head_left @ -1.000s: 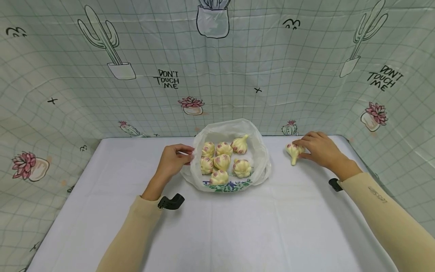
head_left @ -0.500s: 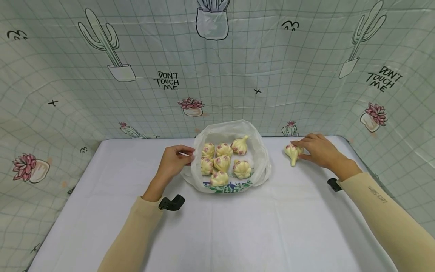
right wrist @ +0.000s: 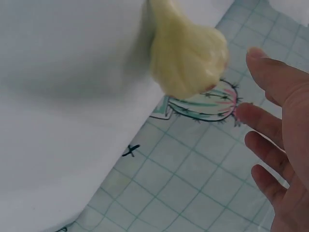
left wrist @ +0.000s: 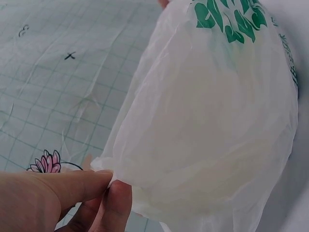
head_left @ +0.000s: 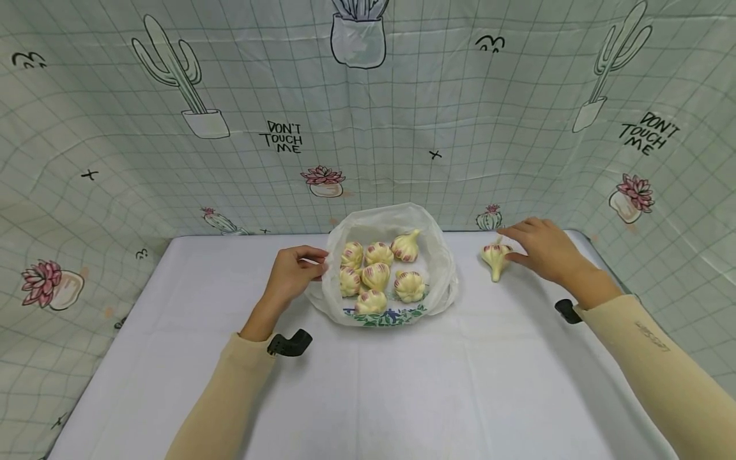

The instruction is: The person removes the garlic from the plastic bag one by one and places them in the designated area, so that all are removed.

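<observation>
Plastic bag: the translucent white plastic bag [head_left: 441, 265] is the landmark; its mouth gapes toward the person and green leaf print runs along its near side.
Bulbs inside: seven garlic bulbs [head_left: 375, 275] show within the bag, most of them crowded in its left half; the one at its far right corner has its stem pointing away from the person.
Left hand: at the bag's left rim, the left hand [head_left: 292, 271] pinches the thin plastic between thumb and finger.
Loose bulb: one loose bulb [head_left: 496, 260] lies on the table to the right of the bag and well apart from it, stem toward the person.
Right hand: farther right of the bag, just beyond the loose bulb, the right hand [head_left: 543, 250] has its thumb and fingers spread; the right wrist view shows a gap between them and the bulb.
Sleeves: beige, with a black wrist piece [head_left: 290, 343] at the left cuff, nearer the person than the bag.
Table: a white surface [head_left: 414, 396] under the bag.
Backdrop: grid-patterned cloth [head_left: 391, 140] with cactus drawings, behind the bag.
</observation>
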Demonstrator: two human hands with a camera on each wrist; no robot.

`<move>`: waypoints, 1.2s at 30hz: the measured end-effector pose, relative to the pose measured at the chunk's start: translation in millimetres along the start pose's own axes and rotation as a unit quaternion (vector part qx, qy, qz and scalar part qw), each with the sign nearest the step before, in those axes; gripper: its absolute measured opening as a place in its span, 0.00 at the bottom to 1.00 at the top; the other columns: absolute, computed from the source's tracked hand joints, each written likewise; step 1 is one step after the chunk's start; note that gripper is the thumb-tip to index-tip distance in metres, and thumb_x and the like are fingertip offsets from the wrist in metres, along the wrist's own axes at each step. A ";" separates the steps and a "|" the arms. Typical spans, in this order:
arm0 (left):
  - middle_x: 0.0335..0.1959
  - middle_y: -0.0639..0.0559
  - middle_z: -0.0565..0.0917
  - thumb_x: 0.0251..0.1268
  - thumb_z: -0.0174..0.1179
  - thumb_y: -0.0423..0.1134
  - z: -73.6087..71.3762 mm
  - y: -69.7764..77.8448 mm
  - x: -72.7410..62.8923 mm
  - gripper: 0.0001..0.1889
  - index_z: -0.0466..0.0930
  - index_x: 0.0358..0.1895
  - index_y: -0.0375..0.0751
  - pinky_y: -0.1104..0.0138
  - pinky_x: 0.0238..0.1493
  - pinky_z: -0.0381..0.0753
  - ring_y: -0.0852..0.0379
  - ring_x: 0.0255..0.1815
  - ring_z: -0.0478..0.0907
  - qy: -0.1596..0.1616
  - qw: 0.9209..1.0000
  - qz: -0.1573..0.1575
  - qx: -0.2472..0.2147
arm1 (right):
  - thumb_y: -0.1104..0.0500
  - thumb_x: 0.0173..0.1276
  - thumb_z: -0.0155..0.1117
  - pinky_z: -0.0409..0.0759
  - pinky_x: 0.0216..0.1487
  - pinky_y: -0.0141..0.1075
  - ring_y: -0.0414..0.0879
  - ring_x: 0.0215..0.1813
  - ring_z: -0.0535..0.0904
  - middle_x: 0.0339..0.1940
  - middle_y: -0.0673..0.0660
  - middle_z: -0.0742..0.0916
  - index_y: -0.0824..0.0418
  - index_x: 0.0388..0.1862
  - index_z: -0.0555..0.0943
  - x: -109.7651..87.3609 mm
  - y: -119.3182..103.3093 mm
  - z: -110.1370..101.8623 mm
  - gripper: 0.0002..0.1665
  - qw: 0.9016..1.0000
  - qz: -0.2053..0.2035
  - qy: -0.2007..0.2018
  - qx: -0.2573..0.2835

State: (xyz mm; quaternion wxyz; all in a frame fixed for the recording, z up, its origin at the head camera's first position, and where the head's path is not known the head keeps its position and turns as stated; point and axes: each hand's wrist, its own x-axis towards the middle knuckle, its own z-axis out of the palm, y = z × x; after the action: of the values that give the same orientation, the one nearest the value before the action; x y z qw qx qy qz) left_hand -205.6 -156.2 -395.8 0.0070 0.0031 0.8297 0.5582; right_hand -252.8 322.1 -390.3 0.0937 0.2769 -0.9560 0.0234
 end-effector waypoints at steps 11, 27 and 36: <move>0.45 0.37 0.85 0.71 0.65 0.23 0.6 1.4 0.2 0.12 0.86 0.55 0.25 0.72 0.38 0.90 0.65 0.31 0.83 0.002 1.000 -0.002 -0.006 | 0.58 0.62 0.82 0.77 0.62 0.64 0.67 0.59 0.81 0.57 0.64 0.88 0.64 0.62 0.84 7.7 -50.5 -24.8 0.31 0.992 -0.056 0.114 0.006; 0.46 0.37 0.85 0.70 0.66 0.23 3.2 2.5 0.2 0.13 0.86 0.55 0.27 0.73 0.38 0.89 0.64 0.32 0.83 0.004 1.000 -0.003 0.001 | 0.51 0.60 0.85 0.79 0.65 0.58 0.63 0.61 0.81 0.60 0.62 0.87 0.63 0.66 0.82 25.2 -111.0 -18.9 0.38 0.983 -0.135 0.124 -0.021; 0.47 0.36 0.85 0.71 0.66 0.24 4.6 3.0 0.0 0.12 0.86 0.55 0.26 0.73 0.37 0.89 0.64 0.31 0.83 0.003 1.000 -0.003 0.000 | 0.47 0.63 0.83 0.79 0.68 0.54 0.61 0.63 0.81 0.61 0.61 0.86 0.62 0.66 0.82 34.3 -135.6 -5.8 0.37 0.981 -0.162 0.093 -0.041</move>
State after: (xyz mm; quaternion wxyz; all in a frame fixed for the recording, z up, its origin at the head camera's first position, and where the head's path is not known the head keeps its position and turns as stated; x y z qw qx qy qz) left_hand -205.5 -150.8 -394.7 0.0062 -0.0012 0.8299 0.5578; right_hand -207.9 190.0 -379.0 0.1962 0.4210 -0.8856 -0.0055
